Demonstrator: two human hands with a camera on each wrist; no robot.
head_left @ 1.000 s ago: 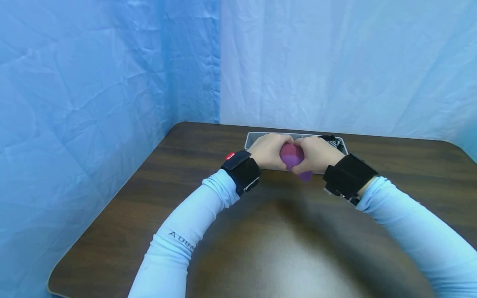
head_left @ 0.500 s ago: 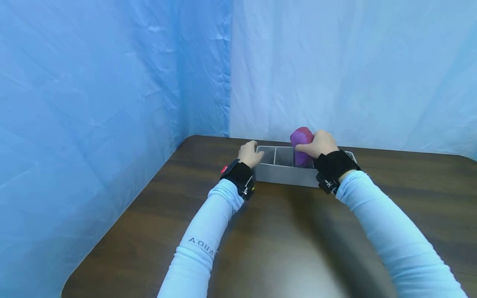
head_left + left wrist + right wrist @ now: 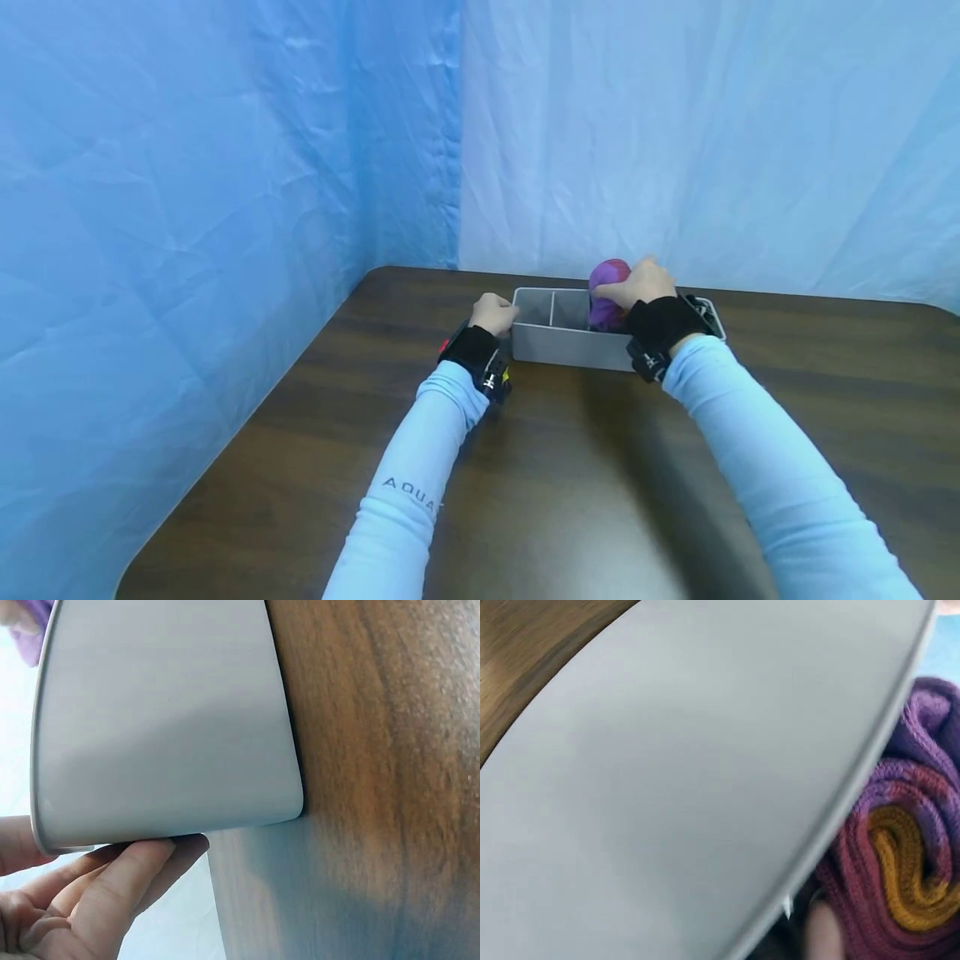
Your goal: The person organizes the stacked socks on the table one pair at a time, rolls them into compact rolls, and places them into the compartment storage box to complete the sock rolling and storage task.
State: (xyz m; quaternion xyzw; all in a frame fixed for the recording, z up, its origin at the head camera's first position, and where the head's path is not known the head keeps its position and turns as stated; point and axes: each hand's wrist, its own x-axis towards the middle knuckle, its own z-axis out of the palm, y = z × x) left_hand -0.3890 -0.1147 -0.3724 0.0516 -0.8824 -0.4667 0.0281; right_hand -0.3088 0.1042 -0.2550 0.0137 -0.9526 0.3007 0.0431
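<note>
A long grey storage box (image 3: 570,343) with divided compartments stands at the far side of the table. My right hand (image 3: 642,285) grips a rolled knit sock bundle (image 3: 604,292), purple and red. Its lower part sits inside a middle compartment and its top stands above the rim. In the right wrist view the rolled sock bundle (image 3: 907,847) shows mustard folds at its core, behind the box wall (image 3: 690,765). At the box's left end, my left hand (image 3: 493,314) pinches the end wall, with its fingers (image 3: 124,881) against the outside and the thumb at the rim.
Two compartments left of the sock bundle show bare grey insides. A dark item with a white pattern (image 3: 703,312) lies in the box's right end. The brown wooden table (image 3: 315,433) has blue sheeting (image 3: 675,150) behind it and along its left side.
Both hands held the sock bundle over the box a second ago. The left hand let go, moved to the box's left end and closed there; the right hand took the bundle into a compartment.
</note>
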